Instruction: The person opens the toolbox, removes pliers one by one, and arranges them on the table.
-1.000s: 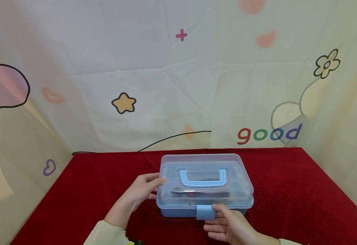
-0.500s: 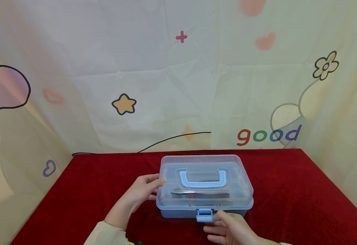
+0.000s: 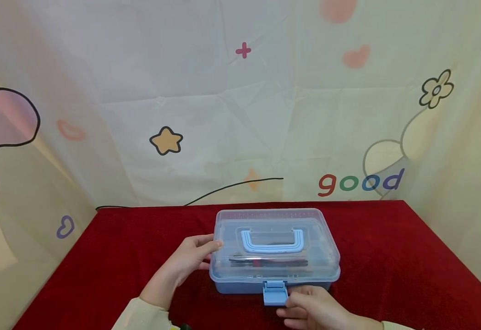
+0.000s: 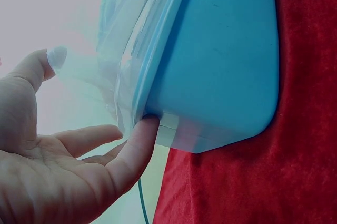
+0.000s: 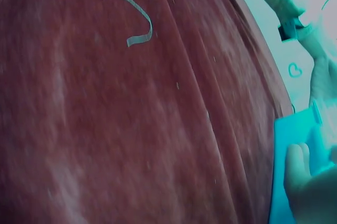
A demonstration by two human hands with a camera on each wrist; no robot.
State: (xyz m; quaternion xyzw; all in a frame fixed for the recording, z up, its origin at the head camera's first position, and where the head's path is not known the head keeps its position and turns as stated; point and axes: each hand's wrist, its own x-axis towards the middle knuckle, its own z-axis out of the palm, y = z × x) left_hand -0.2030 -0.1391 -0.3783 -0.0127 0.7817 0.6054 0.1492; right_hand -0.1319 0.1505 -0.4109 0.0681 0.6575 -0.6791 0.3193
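A plastic storage box (image 3: pixel 274 270) with a clear lid (image 3: pixel 228 229) and a blue base (image 4: pixel 226 60) sits on the red cloth. On top of the lid lies a blue carry handle (image 3: pixel 272 248). My left hand (image 3: pixel 191 256) holds the box's left end, thumb on the lid and a fingertip under the rim in the left wrist view. At the front, the blue latch (image 3: pixel 275 295) hangs folded down and outward. My right hand (image 3: pixel 314 307) holds its right edge between thumb and fingers. The lid is down. Through it show thin dark items with a red part.
Red cloth (image 3: pixel 133 247) covers the table around the box. Behind it hangs a pale printed curtain (image 3: pixel 207 114). A thin pale strip (image 5: pixel 141 10) lies on the cloth in the right wrist view.
The latch has swung from upright against the box front to hanging down and outward. My right thumb has moved down with it. The left hand stays on the box.
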